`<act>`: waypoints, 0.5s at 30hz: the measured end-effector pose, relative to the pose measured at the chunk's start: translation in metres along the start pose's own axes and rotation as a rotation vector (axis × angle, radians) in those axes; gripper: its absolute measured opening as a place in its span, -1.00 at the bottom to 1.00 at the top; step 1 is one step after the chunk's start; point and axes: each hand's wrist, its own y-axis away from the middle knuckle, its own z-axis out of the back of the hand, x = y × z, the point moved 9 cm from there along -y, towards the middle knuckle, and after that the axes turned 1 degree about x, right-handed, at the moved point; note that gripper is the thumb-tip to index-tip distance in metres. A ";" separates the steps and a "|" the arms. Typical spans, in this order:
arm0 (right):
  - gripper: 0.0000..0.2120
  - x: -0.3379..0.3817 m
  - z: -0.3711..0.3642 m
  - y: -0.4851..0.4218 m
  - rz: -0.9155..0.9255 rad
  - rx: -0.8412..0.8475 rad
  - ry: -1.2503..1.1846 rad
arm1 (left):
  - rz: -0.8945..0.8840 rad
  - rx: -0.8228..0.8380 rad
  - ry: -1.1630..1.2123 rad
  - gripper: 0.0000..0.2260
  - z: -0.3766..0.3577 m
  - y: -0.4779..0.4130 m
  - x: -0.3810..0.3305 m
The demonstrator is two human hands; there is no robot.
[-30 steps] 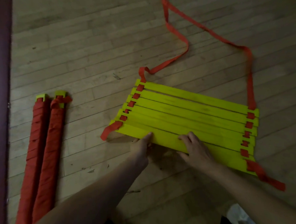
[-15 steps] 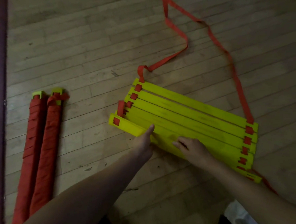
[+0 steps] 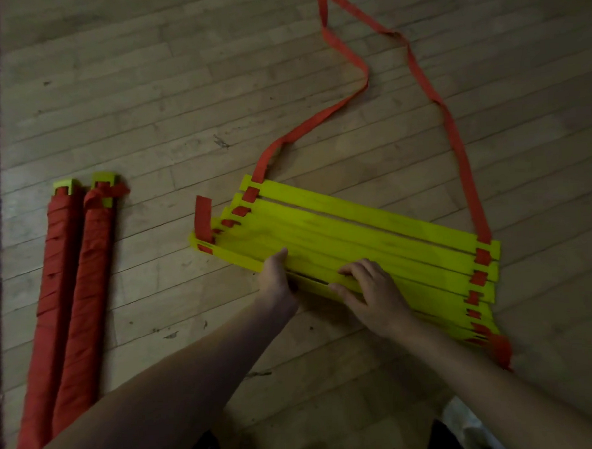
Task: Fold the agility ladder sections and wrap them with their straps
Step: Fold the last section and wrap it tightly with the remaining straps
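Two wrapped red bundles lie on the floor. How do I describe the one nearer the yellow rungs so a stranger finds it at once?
On the left of the wooden floor, two long bundles wrapped in red strap lie side by side. Take the right bundle, the one nearer the yellow rungs. Unlike the left bundle, it has strap bunched loosely across its top.

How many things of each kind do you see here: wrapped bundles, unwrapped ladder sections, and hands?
Wrapped red bundles: 2
Yellow ladder section, not wrapped: 1
Hands (left hand, right hand): 2
Total: 5
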 end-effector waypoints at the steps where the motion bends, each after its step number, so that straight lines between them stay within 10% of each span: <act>1: -0.39 0.002 -0.002 0.001 -0.004 0.032 -0.001 | -0.007 -0.001 0.018 -0.77 0.001 0.000 -0.001; 15: -0.61 -0.004 -0.019 0.004 0.072 0.129 0.074 | 0.006 -0.042 -0.005 -0.64 0.008 0.008 0.000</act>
